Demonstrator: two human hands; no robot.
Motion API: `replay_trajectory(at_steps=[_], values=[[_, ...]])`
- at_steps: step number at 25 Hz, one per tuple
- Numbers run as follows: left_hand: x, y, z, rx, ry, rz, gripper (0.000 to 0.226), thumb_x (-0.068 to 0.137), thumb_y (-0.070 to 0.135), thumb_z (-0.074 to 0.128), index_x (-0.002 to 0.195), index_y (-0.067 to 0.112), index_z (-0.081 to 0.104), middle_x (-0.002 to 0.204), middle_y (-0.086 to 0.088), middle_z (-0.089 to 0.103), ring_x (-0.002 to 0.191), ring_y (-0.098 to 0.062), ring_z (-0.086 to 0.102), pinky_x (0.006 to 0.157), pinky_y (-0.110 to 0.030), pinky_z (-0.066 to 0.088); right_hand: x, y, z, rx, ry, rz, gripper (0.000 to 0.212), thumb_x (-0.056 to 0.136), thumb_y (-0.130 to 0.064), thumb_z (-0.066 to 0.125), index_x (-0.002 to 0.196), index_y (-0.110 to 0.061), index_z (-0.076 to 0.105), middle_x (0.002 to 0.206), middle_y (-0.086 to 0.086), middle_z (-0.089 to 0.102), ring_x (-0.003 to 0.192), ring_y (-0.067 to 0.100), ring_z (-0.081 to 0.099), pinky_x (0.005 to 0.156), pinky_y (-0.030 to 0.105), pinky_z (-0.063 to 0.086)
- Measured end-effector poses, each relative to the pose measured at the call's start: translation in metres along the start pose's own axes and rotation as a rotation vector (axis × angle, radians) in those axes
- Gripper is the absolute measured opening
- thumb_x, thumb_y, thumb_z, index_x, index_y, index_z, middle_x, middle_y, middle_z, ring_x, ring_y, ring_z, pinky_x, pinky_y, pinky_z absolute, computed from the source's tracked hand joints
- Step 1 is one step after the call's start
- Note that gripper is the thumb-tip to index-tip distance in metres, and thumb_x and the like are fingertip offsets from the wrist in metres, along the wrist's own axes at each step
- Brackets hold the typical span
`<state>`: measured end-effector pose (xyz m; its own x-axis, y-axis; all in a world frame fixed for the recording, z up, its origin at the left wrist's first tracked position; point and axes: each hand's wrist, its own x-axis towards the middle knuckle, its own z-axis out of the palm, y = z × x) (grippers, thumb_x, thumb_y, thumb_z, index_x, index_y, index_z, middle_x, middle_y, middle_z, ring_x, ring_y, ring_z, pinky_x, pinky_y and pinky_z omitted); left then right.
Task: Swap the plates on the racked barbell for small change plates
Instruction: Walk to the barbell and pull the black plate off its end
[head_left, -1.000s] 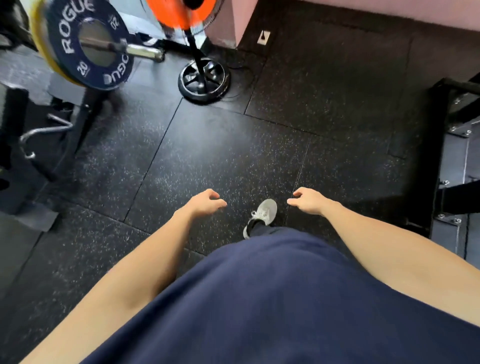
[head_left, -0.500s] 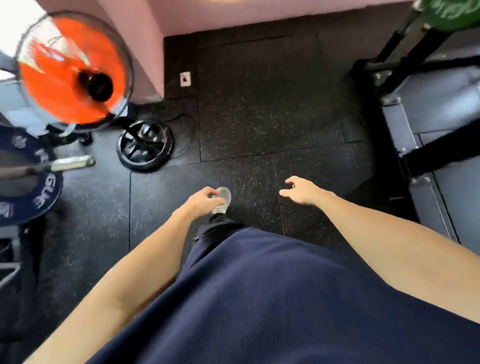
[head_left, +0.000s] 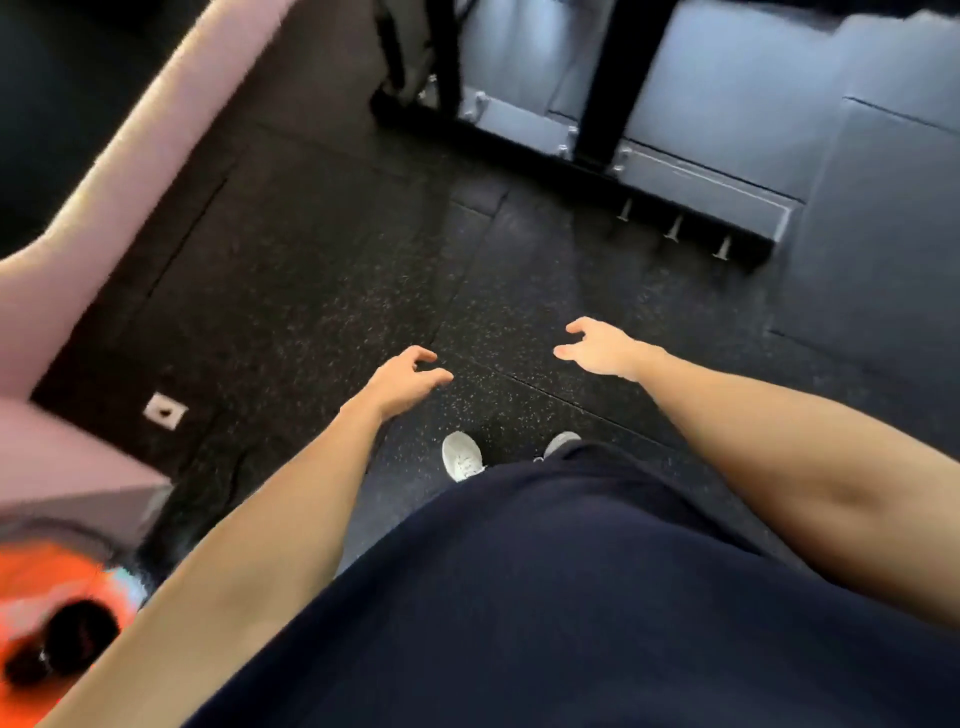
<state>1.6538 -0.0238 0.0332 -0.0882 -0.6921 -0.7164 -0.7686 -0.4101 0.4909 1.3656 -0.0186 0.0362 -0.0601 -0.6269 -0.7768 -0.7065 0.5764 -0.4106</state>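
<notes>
Neither the barbell nor any plate shows in the head view now. My left hand hangs in front of me over the speckled black floor, fingers loosely curled and holding nothing. My right hand is out to the right at about the same height, fingers relaxed and spread, also holding nothing. The two hands are roughly a hand's width apart.
A black rack base with bolted feet and short pegs runs across the upper right on a grey platform. A pink wall lines the left. The orange fan is at the bottom left. My grey shoes stand below my hands.
The view has swung right: the blue plate and barbell have left the frame, the fan slid to the bottom left, and the rack base came into view ahead. Both hands stayed loose and holding nothing.
</notes>
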Motion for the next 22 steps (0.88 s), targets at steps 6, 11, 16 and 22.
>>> replay_trajectory(at_steps=[6,11,16,22], values=[[0.037,0.068,-0.004,0.238,-0.14,0.19,0.05,0.086,0.043,0.065,0.13,0.022,0.054,0.135,-0.005,0.055,0.118,-0.02,0.052,0.095,-0.032,0.041,-0.039,0.042,-0.012,0.237,0.164,0.153,0.064,0.092,-0.039,0.057,0.147,-0.017,0.033,0.137,0.008,0.053,0.126,0.026,0.049,0.108,0.038,0.035],[0.045,0.138,-0.008,0.347,-0.165,0.321,0.052,0.087,0.043,0.063,0.133,0.022,0.051,0.139,-0.006,0.052,0.125,-0.023,0.051,0.104,-0.038,0.04,-0.065,0.062,-0.035,0.35,0.312,0.184,0.066,0.091,-0.037,0.057,0.148,-0.019,0.03,0.141,0.009,0.05,0.126,0.026,0.049,0.102,0.035,0.037],[0.042,0.235,-0.049,0.304,-0.041,0.513,0.05,0.088,0.042,0.064,0.133,0.025,0.051,0.135,-0.007,0.053,0.123,-0.022,0.051,0.102,-0.034,0.041,-0.082,0.05,-0.11,0.359,0.516,0.13,0.065,0.09,-0.04,0.057,0.148,-0.024,0.031,0.147,0.01,0.043,0.134,0.026,0.043,0.112,0.04,0.033],[0.017,0.343,-0.106,0.232,0.086,0.692,0.049,0.087,0.045,0.063,0.132,0.029,0.051,0.137,-0.008,0.051,0.123,-0.025,0.051,0.103,-0.037,0.041,-0.114,0.006,-0.215,0.261,0.759,-0.008,0.065,0.09,-0.039,0.059,0.147,-0.02,0.033,0.149,0.013,0.04,0.133,0.028,0.044,0.111,0.037,0.034]])
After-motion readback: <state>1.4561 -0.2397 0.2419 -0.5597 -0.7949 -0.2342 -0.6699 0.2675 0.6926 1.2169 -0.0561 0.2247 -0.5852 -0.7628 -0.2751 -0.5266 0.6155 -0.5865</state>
